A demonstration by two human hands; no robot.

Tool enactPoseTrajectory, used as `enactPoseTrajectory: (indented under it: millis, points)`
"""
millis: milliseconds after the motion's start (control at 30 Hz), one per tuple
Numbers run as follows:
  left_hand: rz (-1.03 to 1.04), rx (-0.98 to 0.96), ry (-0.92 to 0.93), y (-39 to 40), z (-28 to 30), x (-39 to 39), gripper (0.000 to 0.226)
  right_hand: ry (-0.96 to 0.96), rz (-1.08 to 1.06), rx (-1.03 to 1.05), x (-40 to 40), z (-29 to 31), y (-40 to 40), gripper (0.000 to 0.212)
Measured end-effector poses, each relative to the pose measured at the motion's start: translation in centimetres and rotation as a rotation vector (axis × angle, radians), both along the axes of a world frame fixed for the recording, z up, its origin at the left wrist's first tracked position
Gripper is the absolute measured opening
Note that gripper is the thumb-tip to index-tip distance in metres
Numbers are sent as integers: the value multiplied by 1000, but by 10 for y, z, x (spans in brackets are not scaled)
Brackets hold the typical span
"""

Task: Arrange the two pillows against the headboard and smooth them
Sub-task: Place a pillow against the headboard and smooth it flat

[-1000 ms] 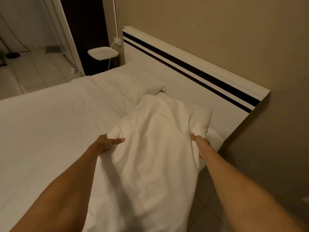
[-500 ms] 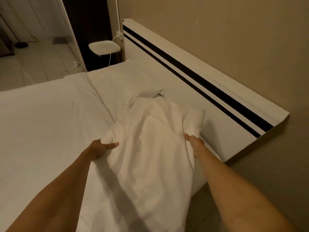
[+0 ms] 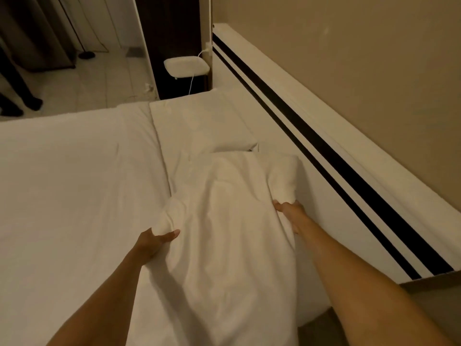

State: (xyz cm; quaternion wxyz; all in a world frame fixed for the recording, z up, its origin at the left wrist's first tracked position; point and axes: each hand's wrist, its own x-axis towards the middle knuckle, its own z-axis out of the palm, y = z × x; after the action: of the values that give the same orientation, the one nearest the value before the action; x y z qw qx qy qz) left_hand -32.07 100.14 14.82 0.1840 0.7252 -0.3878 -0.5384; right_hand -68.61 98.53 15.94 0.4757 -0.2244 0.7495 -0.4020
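A crumpled white pillow [image 3: 232, 221] lies on the near end of the bed, close to the white headboard [image 3: 331, 176] with two black stripes. My left hand [image 3: 156, 242] grips its left edge, fabric bunched in the fingers. My right hand [image 3: 290, 212] grips its right edge, next to the headboard. A second white pillow [image 3: 199, 126] lies flat at the far end of the bed, against the headboard. Its near corner touches the held pillow.
The white bed sheet [image 3: 74, 183] spreads out to the left. Beyond the bed stands a small white side table [image 3: 185, 66] with a cable running down from it. A person's dark-clad legs [image 3: 17, 96] stand on the tiled floor at far left. A beige wall rises behind the headboard.
Both hands have carried the near pillow towards the headboard, and it now lies lower on the bed. My view has moved in over the bed.
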Motion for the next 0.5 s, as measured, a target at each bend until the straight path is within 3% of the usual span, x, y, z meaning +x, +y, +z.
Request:
enactPoseTrajectory:
  millis: [100,300,433,500]
  points:
    - [40,22,44,-11,-21,-17,75,90,53,8,-12,-12,-31,61]
    - [91,85,162,-40,-72,-52,95,219,155,25,-39,-33,-104,60]
    - [137,163,235,-66,-140,-62,134,310,198,27,-53,-54,-151,58]
    - [158,212,271,-71,-139,-80,115,344,220,25,-58,-67,-172,56]
